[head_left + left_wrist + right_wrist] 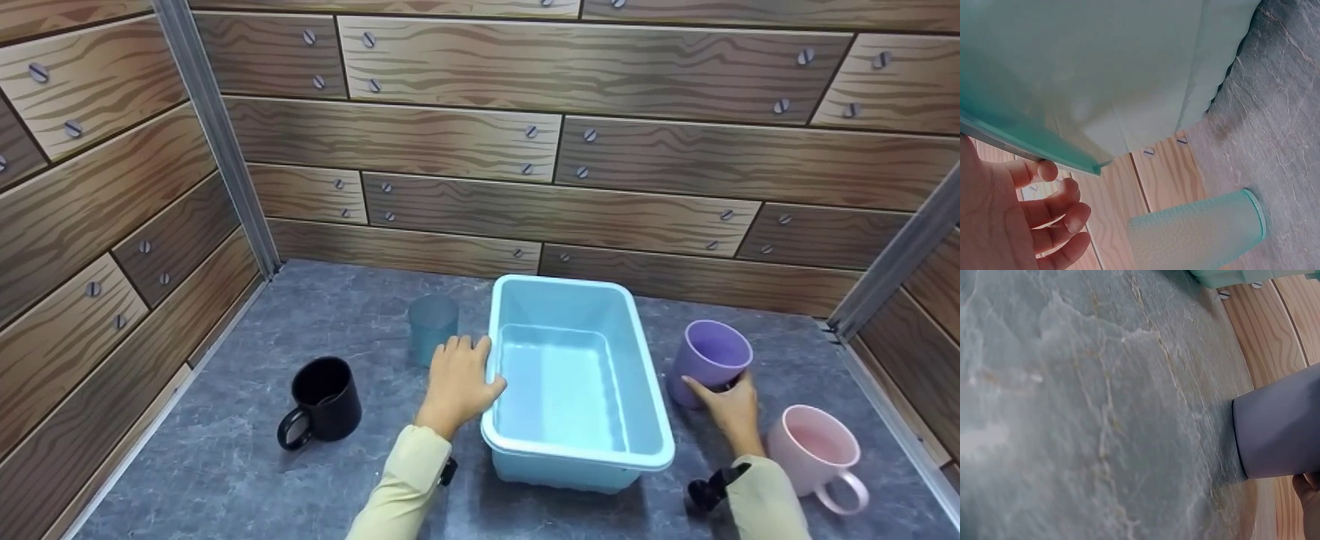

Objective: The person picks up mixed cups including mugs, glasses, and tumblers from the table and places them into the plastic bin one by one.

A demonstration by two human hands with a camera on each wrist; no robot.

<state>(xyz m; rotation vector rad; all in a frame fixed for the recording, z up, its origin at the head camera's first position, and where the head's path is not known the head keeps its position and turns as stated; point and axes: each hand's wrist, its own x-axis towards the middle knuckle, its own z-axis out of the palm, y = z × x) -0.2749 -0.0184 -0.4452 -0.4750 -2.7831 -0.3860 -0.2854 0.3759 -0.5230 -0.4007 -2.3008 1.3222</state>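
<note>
My left hand [459, 386] holds the left rim of a light blue plastic basin [579, 456], its thumb over the rim and its other fingers outside. In the left wrist view, those fingers [1053, 216] are loosely bent beside the rim; the thumb is hidden. To the right of the basin, my right hand [729, 412] grips a purple cup [694, 367] low on its near side. The right wrist view shows the cup [1280, 427] with fingertips [1304, 486] at its side; whether its base touches the table, I cannot tell. The basin has nothing in it.
A translucent teal tumbler [433, 330] stands just left of the basin, behind my left hand. Farther left is a black mug [330, 405]. A pink mug [806, 457] stands beside my right wrist. Wood-patterned walls [450, 142] enclose the grey marbled table [217, 450].
</note>
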